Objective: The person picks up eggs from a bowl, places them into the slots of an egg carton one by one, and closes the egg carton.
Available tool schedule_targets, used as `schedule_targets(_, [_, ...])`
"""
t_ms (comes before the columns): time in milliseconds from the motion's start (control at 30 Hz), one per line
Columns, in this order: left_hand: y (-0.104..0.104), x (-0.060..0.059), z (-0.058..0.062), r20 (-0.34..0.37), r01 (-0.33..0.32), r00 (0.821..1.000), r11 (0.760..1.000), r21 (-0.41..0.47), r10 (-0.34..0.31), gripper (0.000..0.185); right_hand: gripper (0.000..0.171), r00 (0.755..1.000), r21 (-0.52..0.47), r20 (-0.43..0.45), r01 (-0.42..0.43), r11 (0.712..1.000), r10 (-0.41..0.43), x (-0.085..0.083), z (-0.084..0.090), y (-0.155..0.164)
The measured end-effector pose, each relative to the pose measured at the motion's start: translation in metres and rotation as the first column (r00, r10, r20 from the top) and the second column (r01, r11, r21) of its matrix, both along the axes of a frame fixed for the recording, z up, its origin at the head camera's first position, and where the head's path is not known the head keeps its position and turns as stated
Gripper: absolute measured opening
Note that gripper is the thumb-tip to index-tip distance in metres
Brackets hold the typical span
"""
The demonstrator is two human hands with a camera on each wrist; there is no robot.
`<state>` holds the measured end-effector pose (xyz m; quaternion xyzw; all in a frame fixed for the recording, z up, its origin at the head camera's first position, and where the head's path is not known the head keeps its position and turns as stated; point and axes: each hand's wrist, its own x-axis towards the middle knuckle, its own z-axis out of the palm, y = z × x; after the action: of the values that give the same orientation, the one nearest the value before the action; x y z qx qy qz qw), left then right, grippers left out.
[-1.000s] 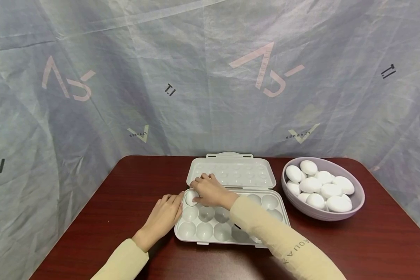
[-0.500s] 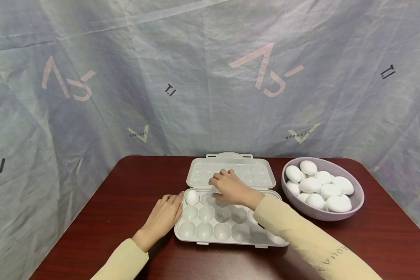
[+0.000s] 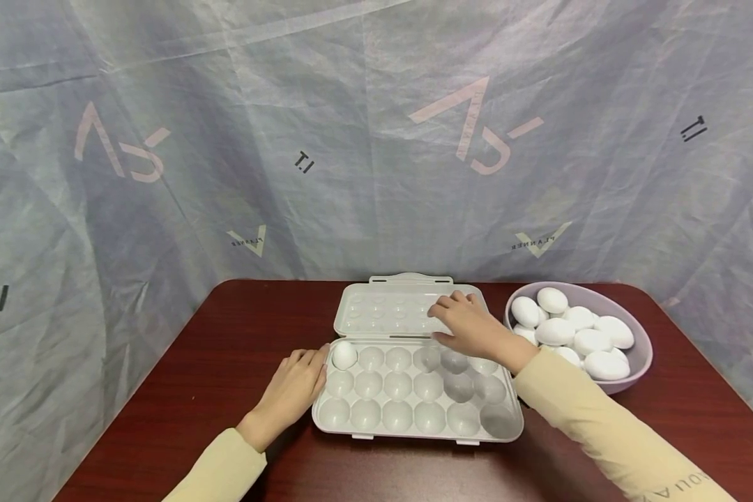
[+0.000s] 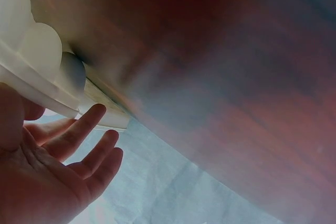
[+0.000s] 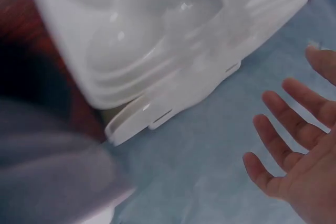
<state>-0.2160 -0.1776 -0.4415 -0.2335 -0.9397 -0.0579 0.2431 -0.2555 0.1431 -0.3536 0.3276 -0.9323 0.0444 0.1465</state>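
A white egg tray (image 3: 414,438) lies on the table with its lid (image 3: 383,310) folded back. One white egg (image 3: 344,355) sits in its back-left cup; the other cups in view hold nothing. My left hand (image 3: 291,390) rests against the tray's left edge, its fingers (image 4: 86,129) loosely extended under the rim in the left wrist view. Over the right part of the tray and lid hovers my right hand (image 3: 477,331), holding nothing. Its fingers (image 5: 281,137) are spread and relaxed in the right wrist view. The bowl (image 3: 641,362) of white eggs (image 3: 592,341) stands just right of it.
The dark red wooden table (image 3: 238,335) ends at its back edge before a hanging grey cloth (image 3: 351,174). In the right wrist view, the bowl's side (image 5: 58,166) looms close at lower left, blurred.
The right hand let go of the egg in the back-left cup, then moved right across the tray towards the bowl. My left hand stayed at the tray's edge.
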Motion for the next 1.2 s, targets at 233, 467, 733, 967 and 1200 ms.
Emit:
schedule_targets(233, [0.000,0.000,0.000,-0.013,0.006,1.000,1.000,-0.002,-0.006,0.036,0.029,0.999,-0.059,-0.006,0.050,0.997,-0.051,0.001,0.007,0.033])
schedule_targets(467, [0.001,0.000,0.002,-0.008,0.003,1.000,1.000,-0.009,-0.003,0.036,0.028,0.993,-0.067,0.004,0.121,0.990,-0.121,0.003,0.010,0.063])
schedule_targets(733, [0.002,0.001,0.002,-0.004,-0.001,1.000,1.000,-0.012,0.001,0.036,0.026,0.983,-0.096,0.014,0.181,0.979,-0.181,0.005,0.010,0.088])
schedule_targets(967, [0.001,0.001,0.001,0.007,-0.011,1.000,1.000,-0.018,0.011,0.036,0.029,0.975,-0.086,0.020,0.222,0.971,-0.221,0.004,0.007,0.107])
schedule_targets(1200, [0.000,0.001,0.000,-0.005,-0.015,1.000,1.000,-0.019,0.015,0.036,0.035,0.971,-0.079,0.026,0.239,0.968,-0.238,0.001,0.001,0.117])
